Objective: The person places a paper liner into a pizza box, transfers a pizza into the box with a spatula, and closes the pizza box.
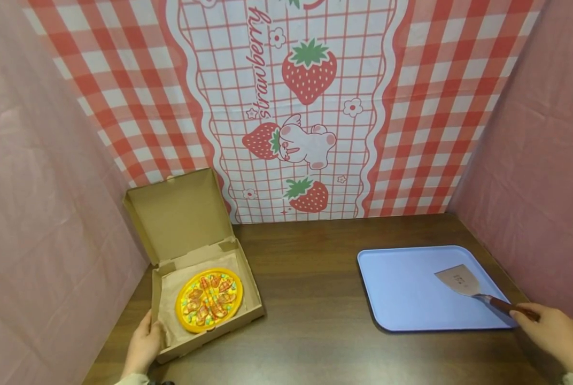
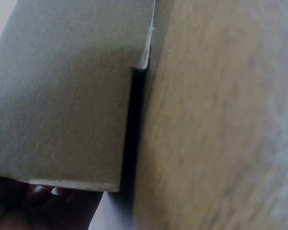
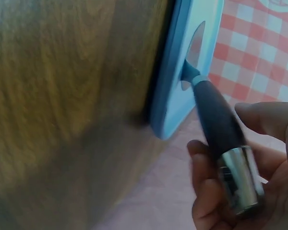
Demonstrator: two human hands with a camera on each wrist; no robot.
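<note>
At the left of the head view an open cardboard pizza box (image 1: 253, 315) holds a round toy pizza (image 1: 209, 299) with a yellow rim, lying on brown paper. My left hand (image 1: 144, 342) grips the box's near left wall; in the left wrist view the fingers (image 2: 62, 206) show at the cardboard's edge, partly hidden. On the right, my right hand (image 1: 551, 329) holds a spatula (image 1: 500, 306) by its dark handle, the wide metal blade over a light blue tray (image 1: 402, 299). The right wrist view shows fingers curled under the handle (image 3: 218, 117), with its metal end cap in the palm.
The box lid (image 1: 183, 214) stands raised at the back. Brown wooden table (image 1: 310, 299) lies between box and tray. A red-and-white checked strawberry cloth (image 1: 310, 123) hangs behind, with pink cloth walls (image 1: 532, 160) on both sides.
</note>
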